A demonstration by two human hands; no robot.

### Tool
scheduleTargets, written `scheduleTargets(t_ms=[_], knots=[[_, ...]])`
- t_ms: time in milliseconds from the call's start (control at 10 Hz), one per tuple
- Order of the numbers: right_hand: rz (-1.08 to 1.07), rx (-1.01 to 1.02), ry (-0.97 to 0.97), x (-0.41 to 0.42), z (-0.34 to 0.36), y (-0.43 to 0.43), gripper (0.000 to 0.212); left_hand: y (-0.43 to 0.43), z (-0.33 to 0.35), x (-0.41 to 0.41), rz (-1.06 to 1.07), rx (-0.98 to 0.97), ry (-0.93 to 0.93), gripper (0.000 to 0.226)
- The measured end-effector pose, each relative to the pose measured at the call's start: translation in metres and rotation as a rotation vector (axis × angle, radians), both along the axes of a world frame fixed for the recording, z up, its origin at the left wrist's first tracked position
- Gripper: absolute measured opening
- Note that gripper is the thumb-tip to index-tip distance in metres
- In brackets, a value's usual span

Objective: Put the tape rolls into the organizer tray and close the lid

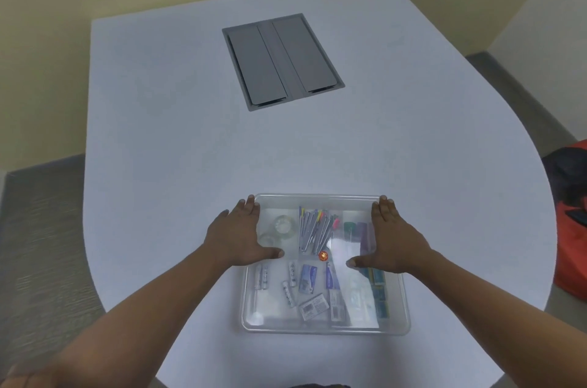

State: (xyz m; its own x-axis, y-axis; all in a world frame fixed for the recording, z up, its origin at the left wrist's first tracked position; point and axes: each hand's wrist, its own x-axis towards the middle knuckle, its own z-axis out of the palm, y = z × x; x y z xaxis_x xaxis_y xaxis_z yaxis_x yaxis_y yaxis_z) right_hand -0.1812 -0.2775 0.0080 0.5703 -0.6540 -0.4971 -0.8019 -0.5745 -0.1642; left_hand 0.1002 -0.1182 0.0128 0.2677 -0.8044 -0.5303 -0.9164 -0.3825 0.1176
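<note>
A: On the near half of the white table (190, 139), what sits there?

B: A clear tray (325, 329), with a clear lid (317, 198) lying over it. Farther off, set into the table, is a grey hatch (282, 62) with two flaps.

A: And the hands?

B: Both lie flat and open on the lid's far half. The left hand (236, 236) covers the far-left edge, fingers reaching the far corner, thumb pointing inward. The right hand (390, 240) mirrors it on the far-right edge. Neither grips anything.

A: Where are the tape rolls?

B: Inside, in the far-left compartment: two clear tape rolls (279, 228), just beside the left hand and seen through the lid.

A: What else is in there?

B: Pens (316, 232) in the far-middle compartment, between the hands. Batteries (276, 279) in the near-left part, small packets (313, 295) near the middle. A small red spot (323, 255) sits between the thumbs.

A: Is the lid snapped down?

B: I cannot tell.
</note>
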Motion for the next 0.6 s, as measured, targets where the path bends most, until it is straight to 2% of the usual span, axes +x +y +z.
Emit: scheduleTargets(t_ms=[200, 300, 500, 600], knots=[[0.028, -0.036, 0.028, 0.008, -0.002, -0.008, 0.146, -0.012, 0.003, -0.001, 0.035, -0.001, -0.004, 0.123], [0.015, -0.036, 0.021, 0.009, 0.002, -0.005, 0.142, -0.012, 0.007, -0.001, 0.032, -0.01, -0.015, 0.112], [-0.036, -0.04, -0.068, 0.013, 0.028, -0.01, 0.112, -0.019, 0.024, -0.003, 0.057, -0.066, -0.062, 0.093], [0.009, -0.099, -0.146, 0.017, 0.043, -0.008, 0.105, -0.025, 0.037, -0.009, 0.01, -0.161, -0.109, 0.091]])
